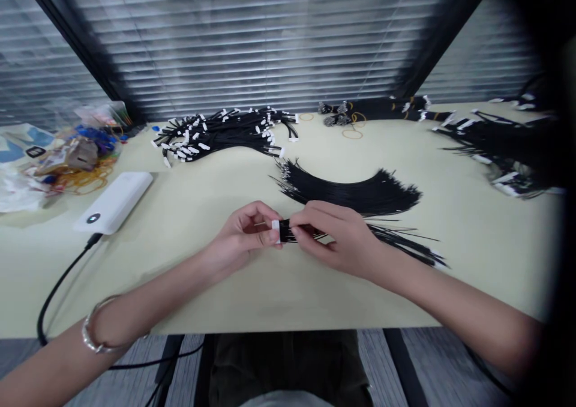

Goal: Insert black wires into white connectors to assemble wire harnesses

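Observation:
My left hand point(252, 230) pinches a small white connector point(276, 231) between thumb and fingers. Black wires point(285, 231) run out of the connector's right side. Close beside it, my right hand point(330, 234) has its thumb and fingertips closed on the black wires. The wires pass under that hand and fan out to its right, where some white ends point(435, 258) show. Just behind my hands lies a curved bundle of loose black wires point(355, 194), its left tips thin and pale.
Black cables with white connectors point(225, 132) lie at the back. A white power bank point(117, 203) with a black cable sits at the left, near plastic bags point(85, 152) and rubber bands. More wire bundles point(513, 143) lie at the right. Blinds point(265, 41) stand behind the table point(279, 299).

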`<state>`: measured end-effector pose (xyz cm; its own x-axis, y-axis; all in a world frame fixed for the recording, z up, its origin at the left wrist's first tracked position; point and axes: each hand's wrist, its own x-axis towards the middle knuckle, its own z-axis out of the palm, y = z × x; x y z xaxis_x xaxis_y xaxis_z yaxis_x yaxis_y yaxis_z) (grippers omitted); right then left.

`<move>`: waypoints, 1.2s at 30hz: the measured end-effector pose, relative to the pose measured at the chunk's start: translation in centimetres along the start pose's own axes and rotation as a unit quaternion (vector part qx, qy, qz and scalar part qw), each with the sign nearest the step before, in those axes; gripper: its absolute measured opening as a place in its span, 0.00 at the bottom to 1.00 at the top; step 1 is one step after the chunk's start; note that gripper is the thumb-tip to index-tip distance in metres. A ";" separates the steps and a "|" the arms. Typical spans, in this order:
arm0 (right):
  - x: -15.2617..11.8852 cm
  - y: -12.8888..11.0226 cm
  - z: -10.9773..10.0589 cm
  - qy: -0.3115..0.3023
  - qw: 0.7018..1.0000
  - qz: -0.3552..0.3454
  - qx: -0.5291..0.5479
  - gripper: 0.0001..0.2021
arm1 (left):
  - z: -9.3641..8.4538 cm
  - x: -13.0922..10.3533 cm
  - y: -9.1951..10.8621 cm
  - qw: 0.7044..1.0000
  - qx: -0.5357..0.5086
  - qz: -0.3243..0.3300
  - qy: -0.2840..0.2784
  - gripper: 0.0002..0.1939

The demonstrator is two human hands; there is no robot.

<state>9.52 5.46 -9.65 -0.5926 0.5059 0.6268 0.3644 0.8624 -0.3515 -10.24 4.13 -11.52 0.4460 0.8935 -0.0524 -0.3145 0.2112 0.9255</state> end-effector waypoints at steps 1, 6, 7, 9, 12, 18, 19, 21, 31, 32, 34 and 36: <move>0.1 0.2 0.0 -0.016 0.999 0.032 0.013 0.06 | 0.1 0.0 0.1 1.000 0.006 -0.017 0.007 0.08; 0.3 3.1 0.0 -0.019 0.982 0.185 -0.032 0.15 | 0.4 0.2 0.1 0.997 0.006 -0.072 0.032 0.06; 0.2 4.0 0.1 -0.015 0.980 0.191 -0.062 0.13 | 0.4 0.3 0.1 0.997 0.005 -0.074 0.037 0.06; 0.0 5.8 0.3 -0.028 0.975 0.181 -0.123 0.08 | 0.3 0.3 0.0 0.996 0.007 -0.076 0.043 0.06; -0.4 7.5 0.7 -0.067 0.966 0.171 -0.183 0.07 | 0.3 0.4 -0.1 0.996 0.013 -0.077 0.045 0.06; -0.6 7.9 0.7 -0.103 0.956 0.177 -0.211 0.03 | 0.3 0.5 -0.1 0.996 0.011 -0.074 0.045 0.06; -0.6 7.9 0.7 -0.103 0.956 0.179 -0.207 0.03 | 0.3 0.5 -0.1 0.996 0.013 -0.074 0.045 0.06; -0.5 7.9 0.7 -0.100 0.958 0.182 -0.198 0.04 | 0.2 0.5 -0.1 0.996 0.015 -0.075 0.046 0.06; -0.1 7.0 0.1 -0.044 0.963 0.223 -0.142 0.04 | 0.1 0.5 0.0 0.996 0.017 -0.080 0.043 0.06; 0.0 6.9 0.0 -0.036 0.963 0.238 -0.120 0.03 | 0.1 0.5 0.0 0.996 0.014 -0.078 0.043 0.06; 0.1 6.5 -0.2 -0.022 0.963 0.266 -0.049 0.03 | 0.0 0.5 -0.1 0.996 0.006 -0.074 0.041 0.06; 0.3 6.0 -0.5 -0.009 0.958 0.284 0.040 0.04 | 0.0 0.5 -0.2 0.997 -0.006 -0.069 0.042 0.06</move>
<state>11.89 10.80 -11.19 -0.3275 0.8933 0.3077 0.5750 0.4469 -0.6854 -9.97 4.57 -11.70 0.4135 0.8858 -0.2108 -0.2659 0.3389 0.9025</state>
